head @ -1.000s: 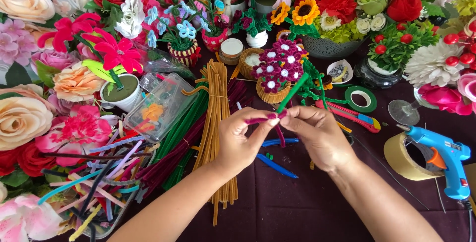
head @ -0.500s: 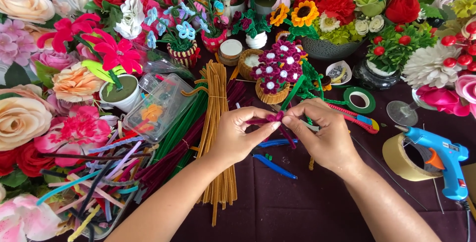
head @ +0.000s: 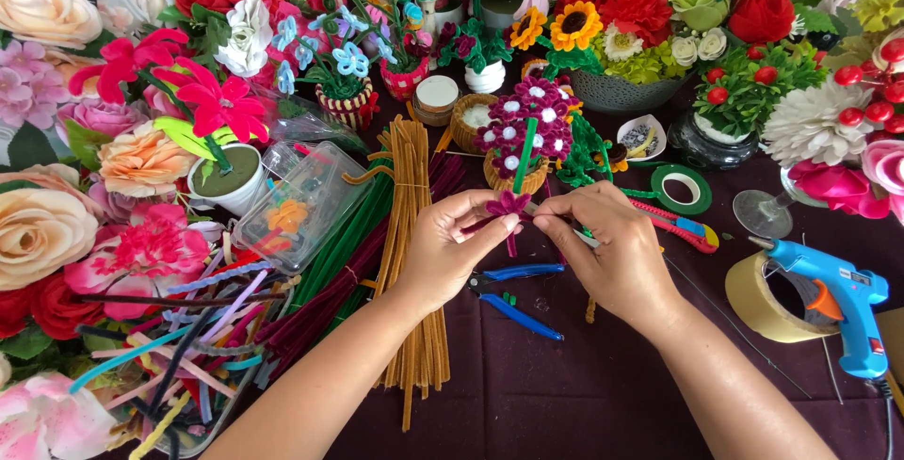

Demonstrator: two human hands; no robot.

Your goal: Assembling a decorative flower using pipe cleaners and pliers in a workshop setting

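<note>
Both hands, left hand (head: 443, 253) and right hand (head: 612, 248), pinch a small maroon pipe-cleaner flower (head: 508, 204); petals formed, stem seemingly unfinished.

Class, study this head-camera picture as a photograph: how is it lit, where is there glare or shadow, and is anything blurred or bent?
Head view: even, soft light with only faint shadows under the left hand and right hand; mild glare on the clear plastic box; the small purple flower between the fingertips is sharp; no motion blur; slight wide-angle bending near the edges, seen at the glue gun.
</note>
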